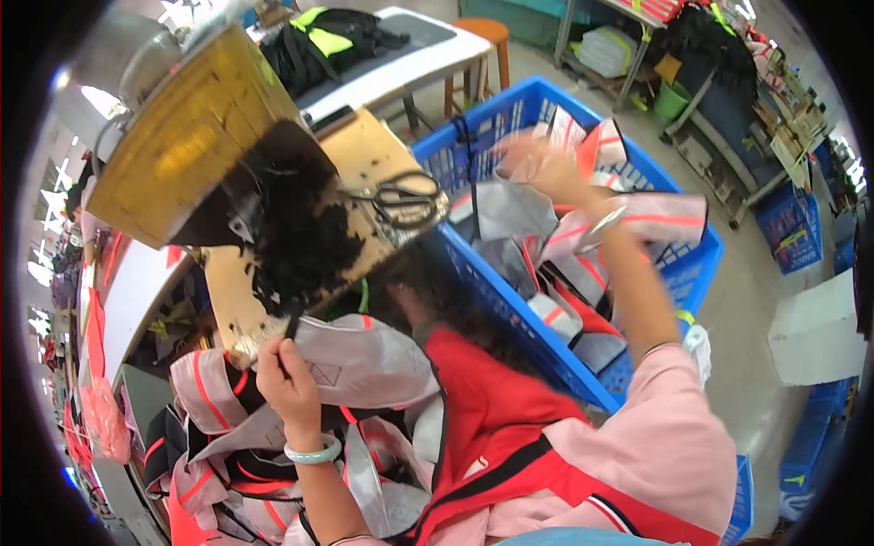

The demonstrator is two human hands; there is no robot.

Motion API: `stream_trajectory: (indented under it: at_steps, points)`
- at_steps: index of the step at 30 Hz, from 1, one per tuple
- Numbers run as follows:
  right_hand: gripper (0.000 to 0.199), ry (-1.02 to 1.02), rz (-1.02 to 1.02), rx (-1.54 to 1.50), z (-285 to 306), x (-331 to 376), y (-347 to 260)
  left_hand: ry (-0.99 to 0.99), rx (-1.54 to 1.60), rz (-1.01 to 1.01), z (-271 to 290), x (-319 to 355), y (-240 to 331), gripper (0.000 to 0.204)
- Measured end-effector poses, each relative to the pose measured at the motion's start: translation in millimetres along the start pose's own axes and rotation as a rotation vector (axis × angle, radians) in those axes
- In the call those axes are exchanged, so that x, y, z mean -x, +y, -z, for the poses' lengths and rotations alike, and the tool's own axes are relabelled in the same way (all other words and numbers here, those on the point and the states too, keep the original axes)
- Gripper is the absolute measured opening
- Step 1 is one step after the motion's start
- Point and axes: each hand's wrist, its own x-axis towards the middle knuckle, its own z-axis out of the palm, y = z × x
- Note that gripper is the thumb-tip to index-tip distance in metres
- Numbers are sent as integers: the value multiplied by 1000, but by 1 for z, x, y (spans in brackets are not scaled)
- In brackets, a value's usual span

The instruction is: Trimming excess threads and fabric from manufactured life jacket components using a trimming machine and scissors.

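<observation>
Nearest, a grey pile [369, 364] with red stripes is lying in bulky folds beside and across the person's red-clad lap [492, 391]. The left hand [289, 382], with a pale bangle [313, 450] circling its wrist, is pinching a dark strip [292, 328] between thumb and fingers, just above the pile's upper edge. Beyond it, a tan desk [371, 146] is carrying a heap of black scraps [305, 241] and, near its right corner, black-handled scissors [405, 198]. A yellow machine [196, 150] is standing tilted in view over the desk's left part. To the right, a blue basket [546, 350] is holding grey pieces [514, 211] with red stripes. The right hand [539, 168] is reaching over these; it is blurring, so whether it is grasping or released cannot be told. Farther off, a white desk [460, 47] is bearing a black bundle [332, 45] with yellow-green patches, and an orange stool [482, 31] is standing beside it.
</observation>
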Motion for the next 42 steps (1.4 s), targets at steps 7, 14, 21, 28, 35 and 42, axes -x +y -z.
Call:
stream_trajectory:
  at_steps: [7,14,21,28,35,42]
  points:
    - [56,-467,7,-851,-140,-32,-209,-126,61,-10,18,-39,41,12]
    - [43,-254,-147,-919,-169,-54,-216,-385,221,240,32,-84,29,28]
    - [29,-209,-297,-1119,-156,-108,-203,-460,322,385,28,-100,-2,29]
    - [18,-215,-267,-1061,-166,-132,-192,-481,294,402,22,-106,-16,30]
    - [15,-181,-299,-956,-174,-148,-185,-536,367,429,11,-121,-37,29]
    - [14,-190,-358,-1098,-185,-158,-185,-498,430,492,5,-129,-58,35]
